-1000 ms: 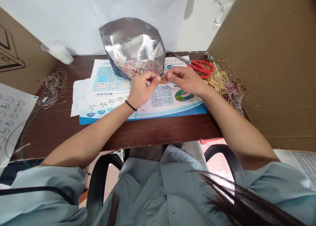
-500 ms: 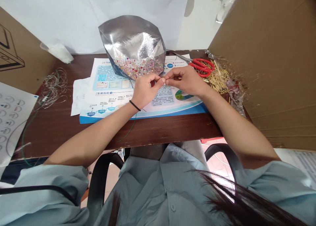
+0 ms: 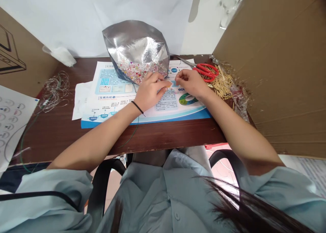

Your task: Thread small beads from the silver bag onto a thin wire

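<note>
My left hand is closed in a pinch over the printed sheet, with a tiny yellowish piece at its fingertips, too small to name. A thin green thread hangs below that wrist over the table edge. My right hand is a short way to the right, its thumb and index finger pinched together; whatever they hold is too small to see. Behind my left hand stands an open silver bag with many small coloured beads. The printed sheet lies under both hands.
Red-handled scissors lie by a pile of gold pins at the right, beside crumpled clear plastic. Tangled clear thread lies at the left. Cardboard walls flank the brown table.
The hands were touching at the fingertips and are now apart. My right hand has moved slightly right, while my left keeps its pinch in nearly the same place. The whole view has shifted a little.
</note>
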Available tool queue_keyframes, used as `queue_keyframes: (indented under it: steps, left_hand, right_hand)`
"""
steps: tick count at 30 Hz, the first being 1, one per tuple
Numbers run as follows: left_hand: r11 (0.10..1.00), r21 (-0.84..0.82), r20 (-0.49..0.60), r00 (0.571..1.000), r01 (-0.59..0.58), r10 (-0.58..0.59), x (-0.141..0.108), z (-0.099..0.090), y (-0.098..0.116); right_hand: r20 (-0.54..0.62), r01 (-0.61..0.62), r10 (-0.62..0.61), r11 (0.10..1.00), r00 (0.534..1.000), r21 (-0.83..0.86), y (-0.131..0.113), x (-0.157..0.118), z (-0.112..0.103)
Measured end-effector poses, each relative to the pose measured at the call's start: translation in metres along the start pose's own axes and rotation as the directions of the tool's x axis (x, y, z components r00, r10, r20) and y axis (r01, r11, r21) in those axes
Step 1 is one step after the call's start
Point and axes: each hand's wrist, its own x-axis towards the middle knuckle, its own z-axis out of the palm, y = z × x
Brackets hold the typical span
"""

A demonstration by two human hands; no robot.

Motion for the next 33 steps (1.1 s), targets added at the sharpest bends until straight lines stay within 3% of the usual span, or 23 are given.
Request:
queue_keyframes:
  steps: [4, 15, 18, 20, 23, 25, 28, 30, 33]
  left_hand:
    - [0.999, 0.043, 0.034, 0.999, -0.012, 0.011, 0.001, 0.003, 0.003]
    - [0.996, 0.052, 0.0, 0.997, 0.072, -0.072, 0.005, 0.011, 0.006]
    - [0.993, -0.048, -0.024, 0.994, 0.109, -0.11, 0.006, 0.005, 0.009]
    - [0.962, -0.206, -0.063, 0.979, 0.177, -0.193, 0.004, 0.0, 0.013]
    - [0.766, -0.56, -0.014, 0.921, 0.315, -0.389, 0.0, -0.007, 0.021]
    - [0.524, -0.747, 0.129, 0.863, 0.408, -0.489, -0.003, -0.01, 0.024]
    - [0.198, -0.839, 0.329, 0.761, 0.508, -0.559, -0.005, -0.011, 0.027]
    - [0.078, -0.845, 0.394, 0.714, 0.529, -0.579, -0.004, -0.01, 0.026]
    - [0.0, -0.846, 0.438, 0.694, 0.534, -0.571, -0.002, -0.011, 0.024]
  right_hand:
    - [-0.023, -0.007, 0.007, 1.0, 1.0, 0.009, 0.003, 0.001, 0.004]
    - [-0.011, -0.03, 0.03, 0.999, 0.999, 0.028, -0.004, -0.001, 0.007]
    - [-0.021, -0.012, 0.012, 1.0, 1.0, 0.001, -0.009, -0.003, 0.006]
    - [-0.055, 0.021, -0.022, 0.999, 0.998, -0.027, -0.014, -0.005, 0.005]
    - [-0.103, 0.101, -0.106, 0.994, 0.989, -0.053, -0.023, -0.01, 0.006]
    - [-0.117, 0.157, -0.161, 0.987, 0.98, -0.043, -0.028, -0.013, 0.007]
    - [-0.131, 0.204, -0.205, 0.979, 0.97, -0.023, -0.032, -0.016, 0.009]
    - [-0.132, 0.214, -0.215, 0.977, 0.968, -0.022, -0.034, -0.017, 0.009]
    - [-0.117, 0.222, -0.224, 0.975, 0.968, -0.034, -0.035, -0.018, 0.01]
